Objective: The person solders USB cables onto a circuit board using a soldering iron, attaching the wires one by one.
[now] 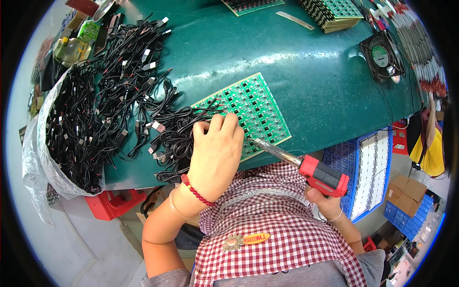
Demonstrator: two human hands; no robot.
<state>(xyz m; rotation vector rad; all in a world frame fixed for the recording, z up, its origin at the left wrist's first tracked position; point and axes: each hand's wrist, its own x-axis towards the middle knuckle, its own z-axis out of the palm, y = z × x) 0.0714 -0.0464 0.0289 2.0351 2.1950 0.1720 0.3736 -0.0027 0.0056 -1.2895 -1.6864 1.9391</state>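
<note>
the left hand (216,152) is curled over a gridded board (267,112) near the surface's (315,86) edge, grip unclear; a metal-barrelled iron (308,167) is gripped by the right hand (328,204).

Green circuit panel (263,107) askew; red-black soldering iron (321,173) aslant; black cables (178,146) alongside.
</note>
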